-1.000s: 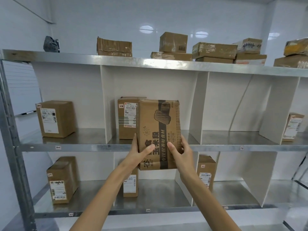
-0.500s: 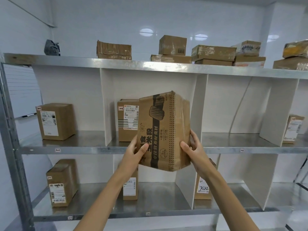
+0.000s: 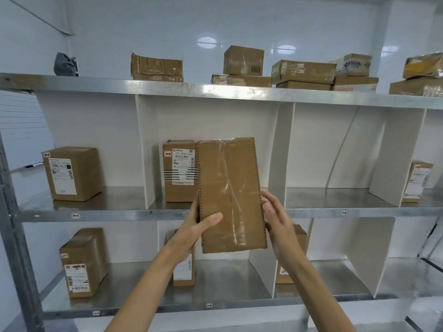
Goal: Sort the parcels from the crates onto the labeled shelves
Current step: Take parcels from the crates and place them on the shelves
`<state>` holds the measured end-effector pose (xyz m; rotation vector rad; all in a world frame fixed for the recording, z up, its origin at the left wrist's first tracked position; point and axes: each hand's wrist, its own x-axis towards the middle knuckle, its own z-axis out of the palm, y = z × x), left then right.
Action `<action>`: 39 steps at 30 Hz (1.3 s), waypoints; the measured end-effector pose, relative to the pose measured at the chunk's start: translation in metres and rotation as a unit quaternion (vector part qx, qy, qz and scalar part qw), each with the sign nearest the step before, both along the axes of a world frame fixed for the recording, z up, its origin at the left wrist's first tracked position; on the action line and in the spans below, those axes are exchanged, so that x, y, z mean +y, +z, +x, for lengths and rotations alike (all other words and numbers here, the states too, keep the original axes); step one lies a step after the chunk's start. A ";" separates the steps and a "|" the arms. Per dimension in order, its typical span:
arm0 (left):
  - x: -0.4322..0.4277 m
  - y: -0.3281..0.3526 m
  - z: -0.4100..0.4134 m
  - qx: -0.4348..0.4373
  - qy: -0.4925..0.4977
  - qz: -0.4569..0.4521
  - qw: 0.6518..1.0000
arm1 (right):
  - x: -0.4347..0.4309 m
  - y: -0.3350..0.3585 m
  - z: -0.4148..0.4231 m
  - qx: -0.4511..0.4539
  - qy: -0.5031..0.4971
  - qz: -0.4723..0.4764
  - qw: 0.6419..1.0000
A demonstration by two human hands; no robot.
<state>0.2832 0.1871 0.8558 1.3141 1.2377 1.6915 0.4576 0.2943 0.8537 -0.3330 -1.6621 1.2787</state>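
I hold a tall brown cardboard parcel (image 3: 231,195) upright in front of the middle shelf (image 3: 107,213). A plain taped side faces me. My left hand (image 3: 199,226) grips its lower left edge, thumb across the front. My right hand (image 3: 278,216) rests against its right edge with fingers spread. Right behind it, in the second compartment, stands a labelled parcel (image 3: 179,171).
White dividers (image 3: 143,149) split the metal shelves into compartments. Labelled boxes stand at middle left (image 3: 72,173), middle right (image 3: 417,182) and on the lower shelf (image 3: 82,262). Several taped boxes (image 3: 302,73) lie on the top shelf. A steel upright (image 3: 14,236) runs down the left.
The parcel has been turned about its upright axis, so the printed face is gone and a plain taped side faces me. My right hand has shifted along the right edge.
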 end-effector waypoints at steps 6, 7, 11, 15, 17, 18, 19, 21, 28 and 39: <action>-0.007 -0.001 0.006 -0.109 -0.034 -0.021 0.993 | 0.018 0.007 0.012 -0.071 0.049 -0.021 0.996; -0.005 0.000 0.005 -0.118 -0.023 -0.018 0.993 | 0.019 0.008 0.012 -0.070 0.055 -0.029 0.996; 0.006 0.001 0.001 -0.029 0.072 -0.002 0.997 | 0.019 0.006 0.012 -0.044 0.037 -0.063 0.996; 0.013 0.008 0.009 0.085 0.109 -0.012 0.990 | 0.009 0.003 0.006 -0.054 -0.041 -0.023 0.997; 0.015 0.009 0.012 0.119 0.085 -0.051 0.988 | 0.006 0.002 0.004 -0.047 -0.068 -0.011 0.997; 0.017 0.007 0.010 0.133 0.072 -0.064 0.986 | 0.005 0.002 0.004 -0.045 -0.076 -0.005 0.996; 0.017 0.007 0.009 0.147 0.061 -0.077 0.984 | 0.004 0.002 0.003 -0.049 -0.084 0.001 0.995; 0.017 0.006 0.006 0.170 0.041 -0.099 0.980 | 0.004 0.002 0.003 -0.063 -0.095 0.010 0.993; 0.009 0.004 0.008 0.103 0.021 -0.034 0.994 | 0.007 0.020 0.009 -0.048 -0.048 -0.029 0.997; 0.007 -0.011 0.006 0.089 -0.012 -0.027 0.996 | 0.053 0.071 0.016 -0.069 0.085 -0.017 0.994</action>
